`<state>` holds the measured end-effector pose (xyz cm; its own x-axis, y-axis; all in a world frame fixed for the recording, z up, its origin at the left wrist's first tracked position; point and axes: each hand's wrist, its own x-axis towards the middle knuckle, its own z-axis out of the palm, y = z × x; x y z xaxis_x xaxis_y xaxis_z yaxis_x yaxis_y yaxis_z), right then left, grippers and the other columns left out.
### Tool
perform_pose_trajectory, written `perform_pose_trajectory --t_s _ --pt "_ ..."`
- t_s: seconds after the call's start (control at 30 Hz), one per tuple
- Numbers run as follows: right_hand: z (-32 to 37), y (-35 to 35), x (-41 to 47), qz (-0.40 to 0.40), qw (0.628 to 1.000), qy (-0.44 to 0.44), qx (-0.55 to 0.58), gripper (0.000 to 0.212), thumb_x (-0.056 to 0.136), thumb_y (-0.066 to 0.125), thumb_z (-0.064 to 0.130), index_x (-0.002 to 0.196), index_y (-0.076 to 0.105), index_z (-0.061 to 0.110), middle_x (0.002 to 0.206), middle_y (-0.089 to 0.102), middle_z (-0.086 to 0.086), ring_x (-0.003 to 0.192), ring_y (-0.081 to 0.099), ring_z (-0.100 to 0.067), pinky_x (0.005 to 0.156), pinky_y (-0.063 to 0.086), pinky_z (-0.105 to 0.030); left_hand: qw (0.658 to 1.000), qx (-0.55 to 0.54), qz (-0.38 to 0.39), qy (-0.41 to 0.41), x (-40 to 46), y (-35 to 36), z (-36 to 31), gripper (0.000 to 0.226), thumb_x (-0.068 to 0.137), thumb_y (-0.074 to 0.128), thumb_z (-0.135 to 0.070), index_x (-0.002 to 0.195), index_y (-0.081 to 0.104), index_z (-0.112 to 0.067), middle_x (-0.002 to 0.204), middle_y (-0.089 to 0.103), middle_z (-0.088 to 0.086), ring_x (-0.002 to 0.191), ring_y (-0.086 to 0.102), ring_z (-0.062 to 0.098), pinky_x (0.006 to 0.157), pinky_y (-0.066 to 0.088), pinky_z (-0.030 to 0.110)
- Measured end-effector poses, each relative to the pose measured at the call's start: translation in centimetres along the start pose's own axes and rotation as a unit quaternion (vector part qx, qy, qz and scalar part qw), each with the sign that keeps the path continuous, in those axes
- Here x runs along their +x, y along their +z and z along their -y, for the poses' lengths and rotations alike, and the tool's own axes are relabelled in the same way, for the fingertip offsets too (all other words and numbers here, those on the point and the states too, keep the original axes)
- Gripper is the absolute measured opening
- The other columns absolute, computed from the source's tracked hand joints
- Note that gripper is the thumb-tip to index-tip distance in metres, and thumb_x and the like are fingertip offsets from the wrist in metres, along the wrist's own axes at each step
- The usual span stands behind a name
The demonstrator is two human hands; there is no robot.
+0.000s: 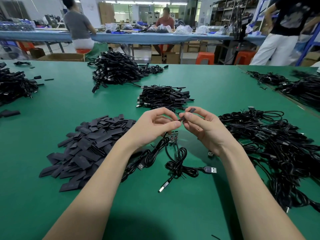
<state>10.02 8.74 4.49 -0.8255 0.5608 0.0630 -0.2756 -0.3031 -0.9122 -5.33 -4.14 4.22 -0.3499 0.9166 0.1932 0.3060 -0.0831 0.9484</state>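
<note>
The short black sleeve [191,110] is raised above the middle of the green tabletop [52,104], pinched between the thumb and forefinger of the right hand [206,130]. Its open mouth is turned toward the cable end [180,120], which the left hand [155,125] pinches in the same way. Both sets of fingers are curled tight on their small parts, and the two parts are nearly touching, probably so the sleeve can be slid over the tip and down the wire. A small circuit board [172,136] hangs on that wire just below the hands, and the sleeve looks meant to cover it. Whether the tip has already entered the sleeve cannot be told, since the thumbs cover the meeting point. The supplies are laid out within reach. A heap of flat sleeves [90,146] lies to the left, a tangle of cables [270,141] to the right, and a few loose cables [181,167] lie between the forearms. A neater stack of bundled cables [162,97], apparently already sleeved, sits just beyond the hands. Further piles are cut off at both edges of the frame, and people at a far bench are too blurred to make out.
</note>
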Motion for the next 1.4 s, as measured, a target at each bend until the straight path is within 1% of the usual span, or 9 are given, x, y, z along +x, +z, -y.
perform_pose_trajectory --t_s 0.17,0.33,0.67,0.8,0.97,1.1,1.17,1.27,1.4 --pt "0.0 -0.5 0.0 -0.006 1.0 0.007 -0.005 0.031 0.075 0.076 0.012 0.105 0.074 0.008 0.102 0.076 -0.01 0.09 0.073 -0.014 0.08 0.056 -0.018 0.998 0.022 -0.031 0.048 0.1 0.3 0.3 0.013 0.082 0.082 -0.016 0.092 0.077 -0.021 0.088 0.077 -0.003 0.085 0.071 0.007 0.078 0.053 0.017" --pt "-0.1 -0.6 0.1 -0.022 1.0 -0.003 -0.008 0.023 0.075 0.077 0.012 0.097 0.076 0.004 0.098 0.076 -0.011 0.091 0.073 -0.015 0.079 0.056 -0.018 0.994 0.043 -0.076 0.072 0.1 0.6 0.3 0.012 0.081 0.083 -0.014 0.092 0.08 -0.016 0.082 0.077 -0.003 0.072 0.07 0.007 0.073 0.053 0.021" --pt "-0.5 -0.1 0.3 -0.047 0.999 -0.008 0.011 0.013 0.077 0.077 0.013 0.089 0.079 0.009 0.097 0.076 -0.012 0.09 0.072 -0.015 0.076 0.057 -0.018 0.987 0.078 -0.097 0.103 0.0 1.1 0.6 0.007 0.081 0.083 -0.017 0.088 0.082 -0.017 0.078 0.076 -0.009 0.071 0.07 0.007 0.072 0.054 0.022" --pt "-0.5 -0.3 0.2 -0.031 0.999 0.003 0.016 0.013 0.076 0.077 0.012 0.089 0.08 0.01 0.097 0.076 -0.011 0.088 0.073 -0.015 0.075 0.057 -0.018 0.99 0.062 -0.083 0.093 0.1 1.0 0.6 0.006 0.081 0.083 -0.016 0.087 0.081 -0.016 0.078 0.077 -0.005 0.072 0.071 0.009 0.072 0.054 0.022" --pt "-0.6 -0.3 0.2 -0.002 0.999 0.021 0.025 0.015 0.079 0.075 0.01 0.094 0.078 0.007 0.098 0.076 -0.01 0.086 0.073 -0.015 0.074 0.057 -0.017 0.993 -0.011 -0.061 0.095 0.1 0.9 0.5 0.01 0.08 0.082 -0.008 0.088 0.077 -0.011 0.084 0.078 0.001 0.069 0.07 0.012 0.07 0.055 0.023" --pt "-0.9 -0.3 0.2 0.012 0.999 0.028 0.022 0.02 0.079 0.075 0.012 0.098 0.076 0.006 0.096 0.076 -0.01 0.083 0.072 -0.013 0.074 0.057 -0.017 0.993 -0.049 -0.068 0.079 0.1 0.9 0.6 0.021 0.08 0.083 -0.009 0.09 0.065 -0.01 0.075 0.076 0.01 0.066 0.069 0.017 0.07 0.054 0.022" --pt "-1.1 -0.2 0.2 0.015 0.999 0.036 0.019 0.019 0.079 0.075 0.013 0.097 0.076 0.006 0.093 0.076 -0.008 0.078 0.071 -0.012 0.073 0.057 -0.017 0.994 -0.047 -0.064 0.074 0.1 0.9 0.7 0.021 0.08 0.083 -0.01 0.087 0.064 -0.011 0.071 0.075 0.008 0.065 0.069 0.016 0.07 0.053 0.021" --pt "-1.2 -0.2 0.2 0.011 0.999 0.038 0.006 0.018 0.08 0.075 0.016 0.096 0.077 0.008 0.087 0.075 -0.005 0.071 0.069 -0.009 0.07 0.057 -0.017 0.993 -0.069 -0.068 0.07 0.0 1.0 0.9 0.018 0.079 0.084 -0.008 0.083 0.066 -0.012 0.072 0.075 0.008 0.064 0.069 0.016 0.069 0.054 0.021" --pt "-1.3 0.5 0.2 -0.03 0.999 -0.003 -0.022 0.033 0.079 0.079 0.023 0.109 0.073 0.013 0.09 0.075 -0.006 0.074 0.069 -0.011 0.071 0.056 -0.02 0.991 -0.09 -0.076 0.067 0.2 1.4 1.0 0.015 0.078 0.082 -0.003 0.085 0.07 -0.009 0.079 0.076 0.009 0.068 0.072 0.017 0.072 0.055 0.021"
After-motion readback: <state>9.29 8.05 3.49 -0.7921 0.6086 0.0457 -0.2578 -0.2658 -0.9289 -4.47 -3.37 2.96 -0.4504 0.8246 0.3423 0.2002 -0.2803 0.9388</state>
